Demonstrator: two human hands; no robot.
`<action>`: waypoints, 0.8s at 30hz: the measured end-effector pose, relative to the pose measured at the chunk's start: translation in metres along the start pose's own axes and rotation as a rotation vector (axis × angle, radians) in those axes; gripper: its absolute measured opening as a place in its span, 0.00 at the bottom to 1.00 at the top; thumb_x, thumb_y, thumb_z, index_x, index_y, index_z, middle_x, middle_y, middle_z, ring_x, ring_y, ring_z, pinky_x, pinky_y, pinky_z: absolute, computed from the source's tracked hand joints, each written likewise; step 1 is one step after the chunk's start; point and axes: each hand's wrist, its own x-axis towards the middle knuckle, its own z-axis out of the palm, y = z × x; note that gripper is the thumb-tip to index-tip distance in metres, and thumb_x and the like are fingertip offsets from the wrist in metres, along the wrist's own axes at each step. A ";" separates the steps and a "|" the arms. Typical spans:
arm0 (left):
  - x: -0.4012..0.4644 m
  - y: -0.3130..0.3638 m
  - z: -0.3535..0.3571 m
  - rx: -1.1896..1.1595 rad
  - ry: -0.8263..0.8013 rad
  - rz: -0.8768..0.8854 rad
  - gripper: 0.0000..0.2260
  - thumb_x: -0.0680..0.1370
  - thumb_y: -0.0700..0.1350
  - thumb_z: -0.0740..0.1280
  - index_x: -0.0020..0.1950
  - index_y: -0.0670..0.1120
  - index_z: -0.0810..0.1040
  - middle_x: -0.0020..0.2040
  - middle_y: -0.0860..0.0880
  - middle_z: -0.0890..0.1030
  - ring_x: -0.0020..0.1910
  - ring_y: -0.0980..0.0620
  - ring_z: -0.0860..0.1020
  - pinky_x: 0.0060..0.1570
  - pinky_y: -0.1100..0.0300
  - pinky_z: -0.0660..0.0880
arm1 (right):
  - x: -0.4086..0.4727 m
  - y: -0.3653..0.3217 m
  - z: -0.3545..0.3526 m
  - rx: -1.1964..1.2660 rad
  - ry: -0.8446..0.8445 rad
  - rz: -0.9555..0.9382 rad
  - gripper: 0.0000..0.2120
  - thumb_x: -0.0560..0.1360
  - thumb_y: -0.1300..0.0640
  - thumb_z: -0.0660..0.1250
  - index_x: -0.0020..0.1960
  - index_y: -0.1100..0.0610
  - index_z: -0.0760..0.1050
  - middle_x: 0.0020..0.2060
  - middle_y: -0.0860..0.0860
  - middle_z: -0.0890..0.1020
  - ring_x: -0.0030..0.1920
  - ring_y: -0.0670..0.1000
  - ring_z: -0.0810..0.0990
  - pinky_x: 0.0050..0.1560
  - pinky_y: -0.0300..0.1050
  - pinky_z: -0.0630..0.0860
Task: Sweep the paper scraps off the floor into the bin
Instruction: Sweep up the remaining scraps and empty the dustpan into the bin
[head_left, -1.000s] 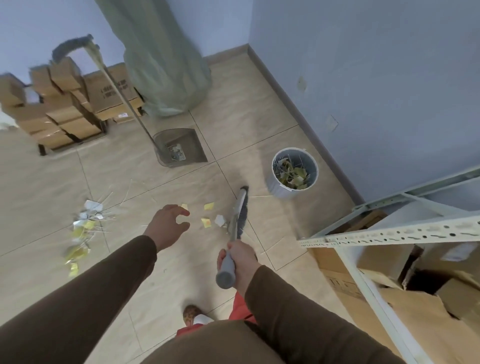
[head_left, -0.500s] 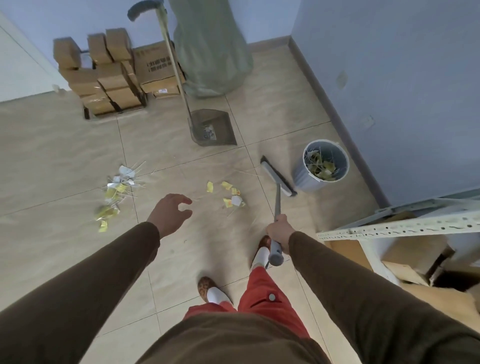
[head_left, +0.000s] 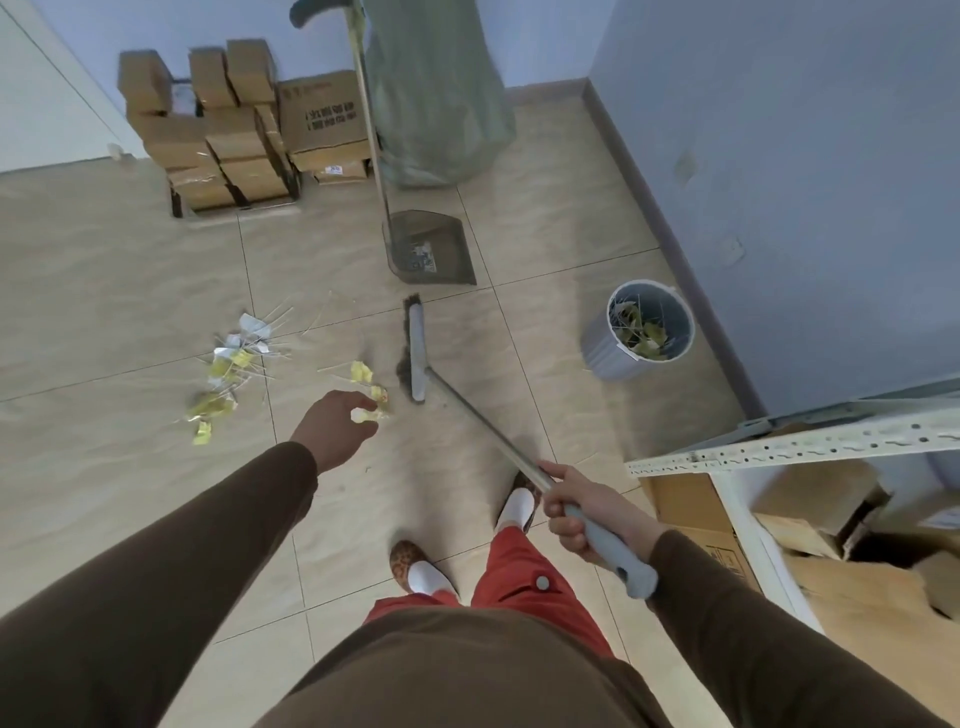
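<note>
— Looking down from head height, what did the 2 hands do?

— A right hand (head_left: 576, 506) clenched the grey grip of a broom (head_left: 467, 400), whose head (head_left: 414, 353) lay on the tiled floor (head_left: 130, 291). The left hand (head_left: 335, 428) hung over the tiles, fingers loosely curled, holding nothing.

— Where were the paper scraps?

— 1 pile of yellow and white scraps (head_left: 228, 374) lay well left of the broom head; a few yellow pieces (head_left: 371, 387) sat just beside it (partly behind the left fingertips). The grey bin (head_left: 641, 332) stood to the right near the wall, already holding scraps. A dustpan (head_left: 431, 249) stood beyond the broom.
</note>
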 end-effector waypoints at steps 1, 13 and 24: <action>-0.001 -0.001 0.000 0.003 0.000 -0.004 0.15 0.76 0.44 0.71 0.62 0.48 0.81 0.66 0.43 0.76 0.65 0.43 0.74 0.66 0.53 0.68 | -0.005 0.005 0.002 -0.079 0.012 -0.025 0.23 0.78 0.68 0.58 0.70 0.51 0.67 0.32 0.54 0.72 0.22 0.47 0.67 0.19 0.37 0.65; -0.005 -0.009 -0.003 0.021 0.017 -0.023 0.15 0.77 0.45 0.70 0.64 0.46 0.80 0.67 0.41 0.76 0.65 0.41 0.75 0.62 0.53 0.69 | -0.031 -0.009 -0.014 -0.067 0.002 -0.059 0.24 0.79 0.68 0.59 0.71 0.50 0.66 0.31 0.54 0.71 0.22 0.48 0.66 0.20 0.38 0.65; -0.015 -0.037 -0.009 0.019 0.008 -0.065 0.15 0.76 0.45 0.70 0.63 0.47 0.81 0.67 0.41 0.76 0.65 0.41 0.75 0.63 0.52 0.71 | -0.056 -0.055 -0.007 0.186 -0.094 0.019 0.37 0.70 0.68 0.68 0.75 0.49 0.64 0.32 0.54 0.68 0.19 0.46 0.67 0.15 0.36 0.66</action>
